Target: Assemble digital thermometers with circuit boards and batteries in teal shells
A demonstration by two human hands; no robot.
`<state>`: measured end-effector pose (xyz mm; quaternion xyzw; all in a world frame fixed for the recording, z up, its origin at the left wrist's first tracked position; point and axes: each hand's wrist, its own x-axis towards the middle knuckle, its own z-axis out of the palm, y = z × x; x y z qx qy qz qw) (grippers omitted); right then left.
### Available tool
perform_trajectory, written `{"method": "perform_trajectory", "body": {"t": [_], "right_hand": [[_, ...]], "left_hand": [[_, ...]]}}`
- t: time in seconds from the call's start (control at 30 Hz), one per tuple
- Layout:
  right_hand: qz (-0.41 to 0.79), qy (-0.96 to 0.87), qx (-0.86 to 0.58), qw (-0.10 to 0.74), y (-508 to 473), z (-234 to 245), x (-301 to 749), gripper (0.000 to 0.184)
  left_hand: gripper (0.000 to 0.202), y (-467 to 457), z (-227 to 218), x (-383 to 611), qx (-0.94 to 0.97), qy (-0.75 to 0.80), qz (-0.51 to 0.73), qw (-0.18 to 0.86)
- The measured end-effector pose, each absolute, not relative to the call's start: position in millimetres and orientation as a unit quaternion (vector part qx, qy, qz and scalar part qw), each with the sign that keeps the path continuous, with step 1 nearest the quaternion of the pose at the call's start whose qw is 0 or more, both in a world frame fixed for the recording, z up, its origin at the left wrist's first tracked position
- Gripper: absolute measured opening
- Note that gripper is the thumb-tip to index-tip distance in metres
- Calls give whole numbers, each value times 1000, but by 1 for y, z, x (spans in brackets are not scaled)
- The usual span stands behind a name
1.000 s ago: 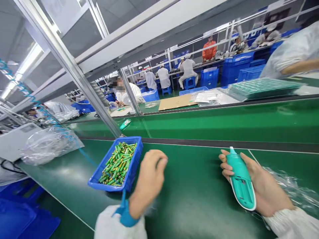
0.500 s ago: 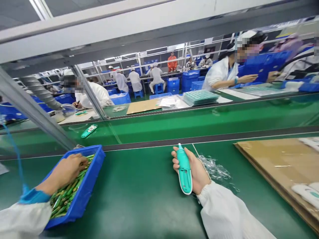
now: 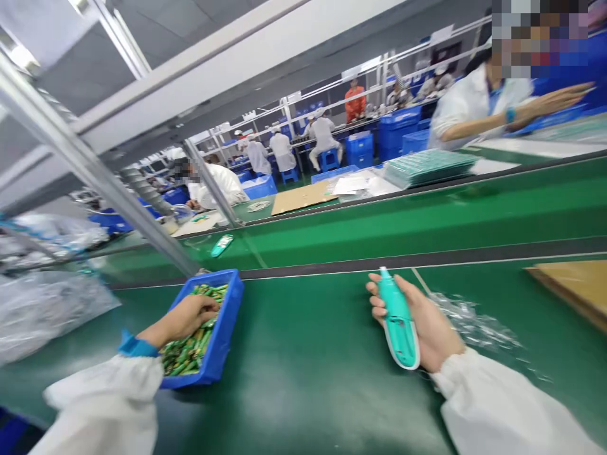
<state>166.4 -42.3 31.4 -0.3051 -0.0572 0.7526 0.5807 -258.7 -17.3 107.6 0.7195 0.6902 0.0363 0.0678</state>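
In my right hand rests a teal ear thermometer with a white rim and pale tip. Its tip points away from me, and an open recess shows at its near end. The fingers are wrapped round its body. My left hand reaches into a blue bin on the left, its fingers curled down onto a heap of small green cylinders that look like batteries. What the fingertips pinch, if anything, is hidden.
Clear plastic scraps lie right of my right hand, with cardboard at the far right. Plastic bags sit at left. Beyond the bin, another teal piece lies on the green strip. Metal posts rise there; co-workers sit opposite.
The view has swung left, so the bin and both hands appear farther right. My left hand is still in the bin, and my right hand keeps hold of the thermometer.
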Motion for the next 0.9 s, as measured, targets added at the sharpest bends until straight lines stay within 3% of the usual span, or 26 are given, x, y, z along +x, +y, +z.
{"method": "perform_trajectory", "body": {"t": [0.17,0.33,0.47,0.73,0.9], "right_hand": [[743,-39,-342,574,-47,43,166,25],[738,-39,-352,575,-49,48,166,25],[740,-56,-334,581,-47,43,168,25],[746,-65,-276,602,-42,31,171,25],[715,-91,-271,637,-36,20,172,30]], "left_hand": [[17,-17,117,-268,709,700,8,86],[26,-27,127,-267,695,708,116,47],[37,-36,123,-243,694,688,191,95],[31,-49,80,-105,573,536,425,452],[32,-47,44,2,442,421,440,658]]}}
